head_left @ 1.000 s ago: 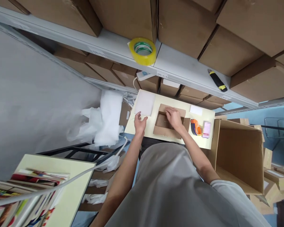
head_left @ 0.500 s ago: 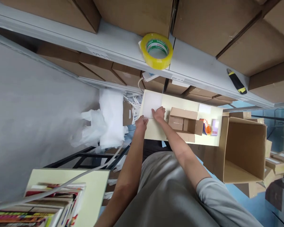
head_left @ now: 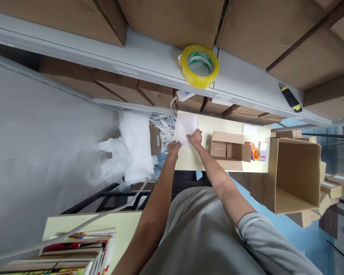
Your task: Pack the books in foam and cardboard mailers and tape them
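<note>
White sheet [head_left: 187,126], thin, flat and rectangular, lies at the left end of the pale, matt table [head_left: 203,124], where I see both the person's hands at its near edge. The left hand [head_left: 173,148] has its fingers closed on the near left corner; the right hand [head_left: 195,138] has its thumb on the near right edge, and whether it grips I cannot tell. To the right sits a small carton [head_left: 227,137] of brown cardboard, flaps spread, then a curved orange object [head_left: 255,152]. Past the table's end gapes a square-mouthed large carton [head_left: 273,175]. Off left stands soft white wrap [head_left: 136,147]. Beyond, a grey metal shelf [head_left: 240,78] bears a glossy yellow tape roll [head_left: 199,81] and a black-and-yellow cutter [head_left: 291,99]
</note>
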### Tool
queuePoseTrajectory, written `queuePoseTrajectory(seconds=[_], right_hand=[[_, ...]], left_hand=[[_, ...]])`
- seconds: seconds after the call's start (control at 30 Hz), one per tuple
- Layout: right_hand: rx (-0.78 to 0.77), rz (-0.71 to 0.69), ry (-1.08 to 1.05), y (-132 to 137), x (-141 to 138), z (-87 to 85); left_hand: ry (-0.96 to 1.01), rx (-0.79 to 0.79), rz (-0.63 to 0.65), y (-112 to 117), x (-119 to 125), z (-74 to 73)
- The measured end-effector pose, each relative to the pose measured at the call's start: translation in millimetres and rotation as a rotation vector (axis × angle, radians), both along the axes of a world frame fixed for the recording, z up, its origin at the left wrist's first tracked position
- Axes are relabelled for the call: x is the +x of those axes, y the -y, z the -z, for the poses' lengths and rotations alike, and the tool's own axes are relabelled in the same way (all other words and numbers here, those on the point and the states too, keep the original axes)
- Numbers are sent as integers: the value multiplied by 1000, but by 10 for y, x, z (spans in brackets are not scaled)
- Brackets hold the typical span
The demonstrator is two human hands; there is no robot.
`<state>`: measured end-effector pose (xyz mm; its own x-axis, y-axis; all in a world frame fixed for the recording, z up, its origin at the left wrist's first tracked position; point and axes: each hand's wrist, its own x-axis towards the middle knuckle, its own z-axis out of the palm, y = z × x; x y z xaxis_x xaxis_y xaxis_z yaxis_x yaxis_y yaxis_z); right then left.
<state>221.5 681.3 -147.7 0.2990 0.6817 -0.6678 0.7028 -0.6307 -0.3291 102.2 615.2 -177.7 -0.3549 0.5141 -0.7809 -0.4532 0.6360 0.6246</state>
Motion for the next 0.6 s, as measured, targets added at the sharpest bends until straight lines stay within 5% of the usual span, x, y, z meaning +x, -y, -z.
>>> queuePoseTrajectory(seconds=[0.27,0.4,0.6], right_hand=[[222,-23,-206,135,165,-448],[494,17,-384,304,553,-994],[714,113,-763,722,1499,-1848]], left_hand=[[-32,-22,-111,73,121,-555],[-7,207,-53,202,256,-992],[16,472,251,162,703,-1682]])
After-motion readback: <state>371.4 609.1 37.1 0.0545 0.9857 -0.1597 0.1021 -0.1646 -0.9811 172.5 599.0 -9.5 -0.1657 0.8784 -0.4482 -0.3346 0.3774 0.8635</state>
